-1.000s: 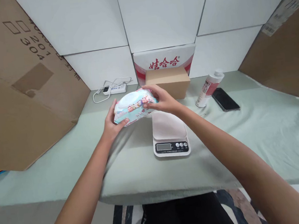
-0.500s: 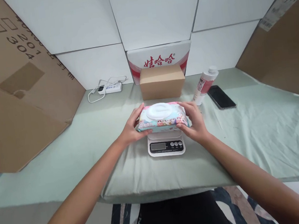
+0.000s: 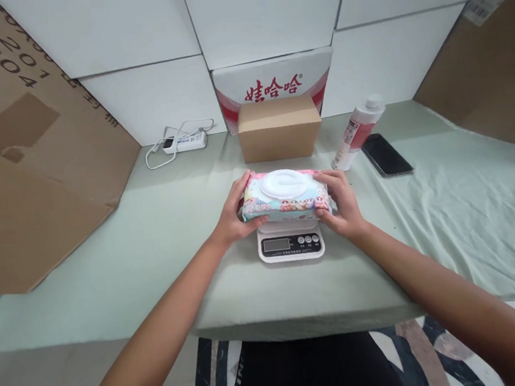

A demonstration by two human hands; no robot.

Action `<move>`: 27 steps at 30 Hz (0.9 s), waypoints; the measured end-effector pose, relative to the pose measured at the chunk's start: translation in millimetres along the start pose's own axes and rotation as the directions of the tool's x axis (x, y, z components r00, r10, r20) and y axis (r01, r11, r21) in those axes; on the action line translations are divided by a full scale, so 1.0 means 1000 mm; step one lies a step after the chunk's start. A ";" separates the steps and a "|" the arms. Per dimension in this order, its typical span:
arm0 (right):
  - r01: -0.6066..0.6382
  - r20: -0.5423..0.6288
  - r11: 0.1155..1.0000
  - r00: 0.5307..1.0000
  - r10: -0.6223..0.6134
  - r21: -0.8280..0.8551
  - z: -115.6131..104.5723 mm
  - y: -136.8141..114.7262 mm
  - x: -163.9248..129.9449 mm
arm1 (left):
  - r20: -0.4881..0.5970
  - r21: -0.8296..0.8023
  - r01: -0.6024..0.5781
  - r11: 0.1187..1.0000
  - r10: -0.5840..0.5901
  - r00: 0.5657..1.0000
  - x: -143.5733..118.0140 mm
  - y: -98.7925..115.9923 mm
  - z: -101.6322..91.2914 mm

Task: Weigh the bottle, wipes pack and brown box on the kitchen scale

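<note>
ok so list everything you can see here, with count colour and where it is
wipes pack: 1, pink and blue with white lid, on the scale
scale: 1, white, table centre
box: 1, brown, behind the scale
carton: 1, white and red, against the wall
bottle: 1, white and pink, right of the box
phone: 1, black, right of the bottle
power strip: 1, white, back left
cardboard sheets: 2, brown, far left and far right
table: 1, pale green cloth
left hand: on the pack's left end
right hand: on its right end
</note>
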State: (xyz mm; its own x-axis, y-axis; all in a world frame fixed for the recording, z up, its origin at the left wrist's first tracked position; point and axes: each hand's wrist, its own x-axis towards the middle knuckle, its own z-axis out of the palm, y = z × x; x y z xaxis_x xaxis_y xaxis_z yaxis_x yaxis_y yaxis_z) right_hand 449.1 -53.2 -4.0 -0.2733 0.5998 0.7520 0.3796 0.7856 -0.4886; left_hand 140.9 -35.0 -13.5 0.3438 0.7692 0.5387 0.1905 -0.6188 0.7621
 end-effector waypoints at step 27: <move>-0.124 0.097 0.980 0.989 0.110 0.155 -0.011 0.014 0.006 | 0.047 -0.019 0.076 0.997 -0.075 0.996 -0.011 -0.011 -0.019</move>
State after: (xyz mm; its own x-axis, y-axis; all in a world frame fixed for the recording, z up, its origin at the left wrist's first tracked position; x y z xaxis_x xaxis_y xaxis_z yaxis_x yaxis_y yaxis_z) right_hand 462.1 -40.3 -1.5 -0.3143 0.6946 0.6471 0.2694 0.7189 -0.6408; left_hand 117.1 -33.3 -21.3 0.3709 0.8054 0.4624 0.1984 -0.5551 0.8078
